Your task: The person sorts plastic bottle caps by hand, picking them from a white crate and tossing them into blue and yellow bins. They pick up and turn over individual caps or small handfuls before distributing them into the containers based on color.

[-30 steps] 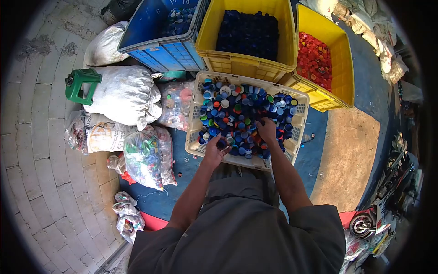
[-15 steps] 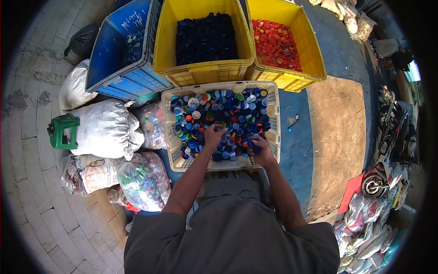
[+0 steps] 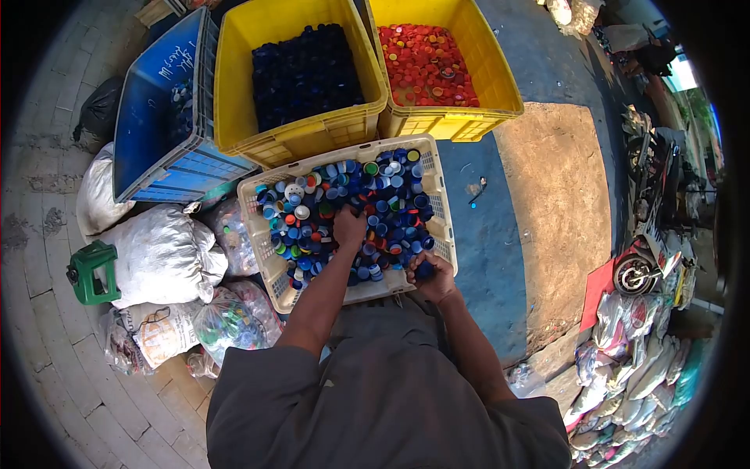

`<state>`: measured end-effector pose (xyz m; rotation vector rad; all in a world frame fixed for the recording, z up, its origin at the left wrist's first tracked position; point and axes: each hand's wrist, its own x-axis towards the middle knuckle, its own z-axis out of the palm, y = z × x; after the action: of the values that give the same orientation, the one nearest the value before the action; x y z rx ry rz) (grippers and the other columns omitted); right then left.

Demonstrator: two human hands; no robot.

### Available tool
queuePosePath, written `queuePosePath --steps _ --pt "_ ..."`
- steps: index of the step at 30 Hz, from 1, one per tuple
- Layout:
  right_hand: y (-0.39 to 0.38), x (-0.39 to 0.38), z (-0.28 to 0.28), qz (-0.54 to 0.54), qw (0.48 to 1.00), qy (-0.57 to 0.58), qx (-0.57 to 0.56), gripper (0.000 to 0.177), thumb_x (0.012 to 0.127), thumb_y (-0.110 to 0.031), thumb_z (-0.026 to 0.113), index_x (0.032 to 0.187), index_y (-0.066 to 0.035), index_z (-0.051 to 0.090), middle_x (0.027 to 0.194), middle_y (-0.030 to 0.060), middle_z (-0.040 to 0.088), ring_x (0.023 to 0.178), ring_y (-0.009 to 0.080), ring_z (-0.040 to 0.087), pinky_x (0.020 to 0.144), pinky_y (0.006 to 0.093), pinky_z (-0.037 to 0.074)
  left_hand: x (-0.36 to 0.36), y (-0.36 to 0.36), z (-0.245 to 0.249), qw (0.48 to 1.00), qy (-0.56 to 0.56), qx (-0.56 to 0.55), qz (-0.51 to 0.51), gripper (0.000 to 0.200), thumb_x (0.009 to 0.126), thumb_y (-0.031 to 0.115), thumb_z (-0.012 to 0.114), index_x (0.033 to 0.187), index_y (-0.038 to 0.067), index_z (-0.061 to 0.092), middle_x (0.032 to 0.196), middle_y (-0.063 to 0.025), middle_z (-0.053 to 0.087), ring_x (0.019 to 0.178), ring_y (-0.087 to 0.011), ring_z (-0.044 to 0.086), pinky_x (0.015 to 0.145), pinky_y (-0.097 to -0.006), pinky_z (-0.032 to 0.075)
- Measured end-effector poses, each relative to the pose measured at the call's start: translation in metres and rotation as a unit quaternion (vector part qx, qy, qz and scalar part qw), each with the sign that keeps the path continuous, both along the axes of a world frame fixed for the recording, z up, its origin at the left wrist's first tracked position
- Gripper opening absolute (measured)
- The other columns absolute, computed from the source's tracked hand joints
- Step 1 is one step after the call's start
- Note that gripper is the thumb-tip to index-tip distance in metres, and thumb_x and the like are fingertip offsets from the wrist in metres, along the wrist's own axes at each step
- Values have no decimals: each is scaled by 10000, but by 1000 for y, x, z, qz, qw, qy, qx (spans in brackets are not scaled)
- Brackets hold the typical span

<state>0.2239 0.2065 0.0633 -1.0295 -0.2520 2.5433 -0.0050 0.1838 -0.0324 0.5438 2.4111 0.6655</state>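
A cream plastic crate (image 3: 251, 205) in front of me holds many mixed bottle caps (image 3: 384, 206), mostly blue, with white, red, orange and green ones. Over the middle of the heap is my left hand (image 3: 349, 228), its fingers bent and closed at a dark blue cap; the fingertips are partly hidden. My right hand (image 3: 436, 277) is at the near right corner of the crate, by the rim. Its fingers are curled around dark blue bottle caps (image 3: 424, 270); how many is hidden.
Beyond the crate stand a blue bin (image 3: 168, 152), a yellow bin (image 3: 301, 141) of dark blue caps and another yellow bin (image 3: 453, 117) of red caps. Filled sacks (image 3: 160, 254) and a green plastic container (image 3: 94, 272) lie left. Far right are a motorcycle (image 3: 637, 273) and piled bags (image 3: 637, 383).
The view has shifted, so the bins and crate appear further left and tilted. My left hand has moved farther into the heap; my right hand has drawn back to the crate's near right corner.
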Motion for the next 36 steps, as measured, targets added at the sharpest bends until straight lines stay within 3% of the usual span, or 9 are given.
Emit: queuePosePath --steps 6,10,15,21,25,28,29,32,36 --pt "14 -6 -1 18 1000 14 7 231 808 -284 592 788 -59 541 799 83 528 735 242 505 658 342 412 -5 -11 -21 995 -21 94 18 256 767 234 705 855 11 615 830 -152 645 859 -349 635 772 -441 489" --pt "21 -14 0 26 1000 10 8 197 806 -249 591 771 -62 538 806 82 534 763 240 522 680 350 422 -6 -23 -12 965 -176 173 92 200 793 181 678 855 9 596 750 -105 632 719 -223 633 609 -356 498" --pt "24 -26 1 34 999 5 -1 208 830 -247 586 764 -60 524 807 78 537 769 243 528 682 364 437 -14 -36 18 842 -427 267 193 163 811 64 587 967 51 544 743 -35 576 609 -124 553 477 -278 422" --pt "36 -49 -10 71 994 -79 34 298 919 -315 574 755 -75 510 731 55 527 710 209 548 618 347 443 -23 -60 69 685 -551 427 212 149 803 90 490 945 70 530 837 -47 557 726 -162 559 546 -324 437" --pt "58 -81 -18 132 967 -136 169 235 886 -281 653 846 -68 561 725 35 532 604 141 524 513 280 416 -26 -86 74 609 -591 460 260 105 818 169 591 886 105 541 801 -29 578 773 -165 588 570 -317 470" --pt "77 -111 -17 241 870 -267 337 295 841 -277 705 980 -38 602 673 2 514 557 124 500 510 264 410 -23 -107 72 619 -567 430 332 152 846 257 635 829 134 547 792 -7 570 751 -160 581 563 -313 456" --pt "85 -119 -29 279 804 -314 422 387 793 -222 745 1122 -77 602 629 3 516 514 136 496 509 295 420 -20 -115 74 631 -555 414 349 192 856 293 642 798 138 544 786 -2 562 746 -161 575 570 -315 450" --pt "101 -139 -53 281 643 -380 602 489 739 -243 777 1158 -75 590 671 71 595 582 168 584 570 311 470 -9 -135 83 665 -519 390 368 210 872 307 659 805 149 539 756 21 554 722 -138 570 586 -308 452" --pt "110 -163 -59 335 566 -429 619 524 737 -285 750 1211 -165 562 959 200 674 940 366 646 788 460 509 7 -162 88 687 -492 370 386 143 900 254 626 892 129 558 754 24 560 681 -108 569 560 -283 486"
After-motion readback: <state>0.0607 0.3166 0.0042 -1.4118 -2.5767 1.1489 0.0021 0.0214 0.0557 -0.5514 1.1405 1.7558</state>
